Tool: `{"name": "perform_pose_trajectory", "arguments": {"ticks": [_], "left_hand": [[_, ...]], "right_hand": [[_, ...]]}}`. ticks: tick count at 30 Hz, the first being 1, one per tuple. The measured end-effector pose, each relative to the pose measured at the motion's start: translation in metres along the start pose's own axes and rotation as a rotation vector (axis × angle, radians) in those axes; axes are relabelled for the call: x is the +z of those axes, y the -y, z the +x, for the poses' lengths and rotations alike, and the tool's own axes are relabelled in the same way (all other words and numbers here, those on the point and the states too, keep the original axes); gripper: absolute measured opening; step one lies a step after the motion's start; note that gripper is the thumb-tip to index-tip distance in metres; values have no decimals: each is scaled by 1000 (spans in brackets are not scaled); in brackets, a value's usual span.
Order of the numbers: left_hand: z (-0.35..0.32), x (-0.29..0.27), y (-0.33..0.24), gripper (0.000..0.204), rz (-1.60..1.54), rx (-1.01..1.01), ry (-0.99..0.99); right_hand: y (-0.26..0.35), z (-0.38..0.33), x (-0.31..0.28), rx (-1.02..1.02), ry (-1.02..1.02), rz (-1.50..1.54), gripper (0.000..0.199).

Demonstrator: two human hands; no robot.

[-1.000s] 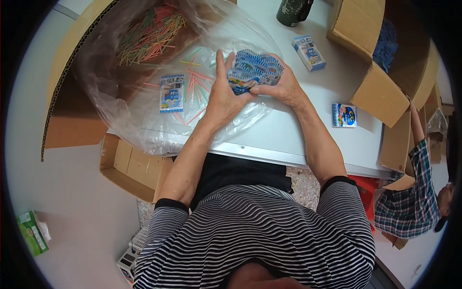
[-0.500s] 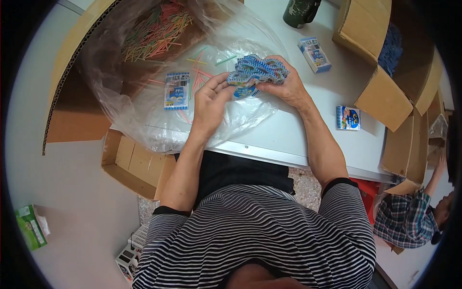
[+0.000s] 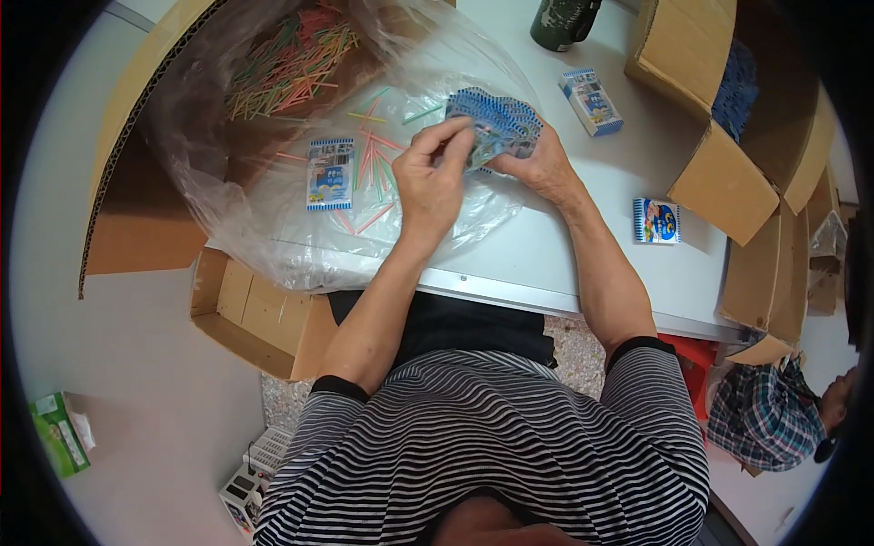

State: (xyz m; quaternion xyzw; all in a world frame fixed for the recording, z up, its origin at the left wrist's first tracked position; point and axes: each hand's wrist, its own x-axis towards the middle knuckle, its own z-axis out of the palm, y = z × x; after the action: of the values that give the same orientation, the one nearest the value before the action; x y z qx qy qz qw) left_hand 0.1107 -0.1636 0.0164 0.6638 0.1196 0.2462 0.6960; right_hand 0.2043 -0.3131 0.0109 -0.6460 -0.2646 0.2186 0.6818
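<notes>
My right hand point(image 3: 546, 171) grips a fanned bunch of flat blue-and-white packets point(image 3: 499, 114) from the right, its thumb across the lower side. My left hand point(image 3: 431, 177) reaches over from the left with curled fingers, pinching at the near left edge of the bunch. Motion blurs the fingertips and the packets beside them. The bunch is held above a clear plastic bag point(image 3: 482, 214) spread on the white table point(image 3: 537, 259). On the plastic, left of my hands, lies a blue-and-white packet bundle point(image 3: 330, 175). Loose coloured straws point(image 3: 371, 159) are scattered between them.
A straw heap point(image 3: 296, 68) fills a plastic-lined carton at far left. Two more packet bundles, one far point(image 3: 592, 102) and one near point(image 3: 656, 221), lie right of my hands. An open carton point(image 3: 706, 68) holds blue packets; a dark green bottle point(image 3: 563, 23) stands behind. Another person point(image 3: 769, 414) is at lower right.
My left hand has moved right and up, onto the near left edge of the bunch. The packets now spread in a wider, neater fan. My right hand has barely moved.
</notes>
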Motion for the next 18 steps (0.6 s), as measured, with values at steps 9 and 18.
{"name": "perform_pose_trajectory", "arguments": {"ticks": [9, 18], "left_hand": [[-10, -29, 1, 89, 384, 118, 261], [16, -46, -4, 61, 112, -125, 346]], "right_hand": [[-1, 1, -5, 4, 13, -67, 52], [23, -4, -9, -16, 32, -90, 56]]}}
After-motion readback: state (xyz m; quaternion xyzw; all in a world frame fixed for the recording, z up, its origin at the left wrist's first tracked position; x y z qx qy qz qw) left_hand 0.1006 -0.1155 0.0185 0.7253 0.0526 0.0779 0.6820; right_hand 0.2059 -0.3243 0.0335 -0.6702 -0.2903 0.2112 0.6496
